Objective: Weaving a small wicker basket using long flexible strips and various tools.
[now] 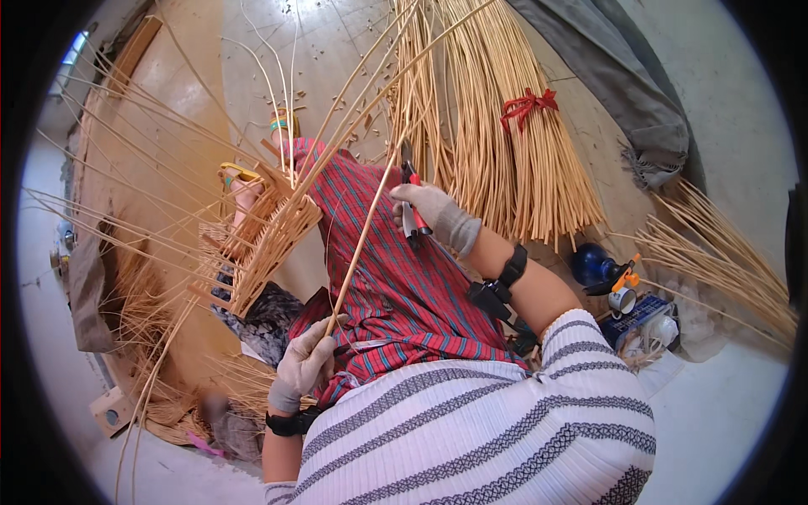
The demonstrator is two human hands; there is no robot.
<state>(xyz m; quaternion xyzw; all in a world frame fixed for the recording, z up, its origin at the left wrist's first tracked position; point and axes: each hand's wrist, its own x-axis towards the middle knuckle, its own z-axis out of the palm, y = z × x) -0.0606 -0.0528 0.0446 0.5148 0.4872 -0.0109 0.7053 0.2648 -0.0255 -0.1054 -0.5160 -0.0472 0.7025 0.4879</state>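
My left hand (305, 362), in a grey glove, pinches the lower end of a long pale cane rod (364, 231) that runs up and to the right across my lap. My right hand (431, 212), also gloved, grips red-handled cutters (411, 210) beside the rod's middle. A half-woven cane basket frame (265, 240) with many loose stakes fanning out left sits against my striped skirt (396, 286), by my feet in yellow sandals (239, 173).
A thick bundle of cane rods tied with red string (526, 105) lies ahead on the floor. More loose cane (715, 261) lies at right. A blue spray bottle (596, 265) and a small box (644, 316) sit by my right elbow. Grey cloth (623, 76) lies at the upper right.
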